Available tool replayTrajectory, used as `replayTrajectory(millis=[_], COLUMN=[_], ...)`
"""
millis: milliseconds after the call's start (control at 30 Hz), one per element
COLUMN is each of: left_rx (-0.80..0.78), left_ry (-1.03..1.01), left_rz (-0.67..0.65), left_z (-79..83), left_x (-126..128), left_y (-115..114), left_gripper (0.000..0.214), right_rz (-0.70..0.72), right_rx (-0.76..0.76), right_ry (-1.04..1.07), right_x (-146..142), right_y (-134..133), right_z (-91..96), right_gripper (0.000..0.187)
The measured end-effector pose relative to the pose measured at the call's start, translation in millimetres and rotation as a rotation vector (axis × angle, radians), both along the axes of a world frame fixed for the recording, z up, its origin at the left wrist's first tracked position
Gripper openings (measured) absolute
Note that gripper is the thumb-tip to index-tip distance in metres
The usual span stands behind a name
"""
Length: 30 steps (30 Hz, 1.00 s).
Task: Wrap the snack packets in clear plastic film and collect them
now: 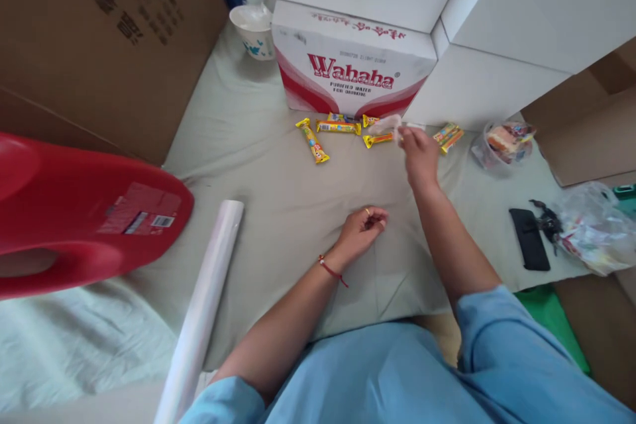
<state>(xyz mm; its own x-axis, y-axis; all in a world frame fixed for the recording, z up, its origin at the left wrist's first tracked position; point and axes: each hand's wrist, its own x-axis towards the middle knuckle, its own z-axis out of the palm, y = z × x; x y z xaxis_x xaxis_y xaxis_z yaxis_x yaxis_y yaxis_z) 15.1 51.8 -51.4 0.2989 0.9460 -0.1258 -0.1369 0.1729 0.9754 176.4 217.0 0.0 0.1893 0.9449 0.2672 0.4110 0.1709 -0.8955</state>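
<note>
My right hand point(421, 151) is closed, pinching a small whitish see-through piece of plastic point(386, 124) whose exact kind I cannot make out. Just beneath that plastic lies a yellow snack stick point(376, 140). To its left are another wrapped snack stick point(338, 127) and one set at a slant point(313, 141). A further yellow packet point(448, 138) lies right of my right hand. My left hand point(362, 232), with a red string bracelet at the wrist, rests on the cloth, fingers curled in and nothing visible in them.
A Wahaha water carton point(355, 66) stands behind the snacks, beside white boxes point(536, 6). Leftward are a paper cup point(254, 33), a red jug point(89, 212) and a white roll point(209, 298). Rightward sit a snack tub point(501, 146), a black phone point(529, 239) and a plastic bag point(599, 232).
</note>
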Motion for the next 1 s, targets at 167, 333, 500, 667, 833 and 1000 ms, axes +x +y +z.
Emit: replayTrajectory(millis=[167, 333, 500, 667, 833, 1000], left_rx=[-0.074, -0.107, -0.195, -0.153, -0.02, 0.055], left_ry=[-0.17, -0.244, -0.287, -0.274, -0.192, -0.224], left_rz=[0.079, 0.15, 0.256, 0.219, 0.155, 0.021], left_z=[7.8, 9.7, 5.7, 6.9, 5.8, 7.1], left_x=[0, -3, -12, -16, -6, -2], left_y=[4, 5, 6, 3, -5, -10], left_gripper=[0.054, 0.074, 0.045, 0.036, 0.042, 0.043], right_rz=[0.049, 0.044, 0.088, 0.045, -0.095, 0.086], right_rx=[-0.277, -0.482, -0.53, -0.514, -0.184, -0.26], right_ry=[0.59, 0.777, 0.779, 0.626, 0.068, 0.021], right_x=[21, 11, 8, 16, 17, 7], right_y=[-128, -195, -212, -219, -218, -212], right_z=[-10.7, -29.8, -29.3, -22.9, -12.9, -20.1], right_gripper=[0.026, 0.029, 0.032, 0.037, 0.032, 0.033])
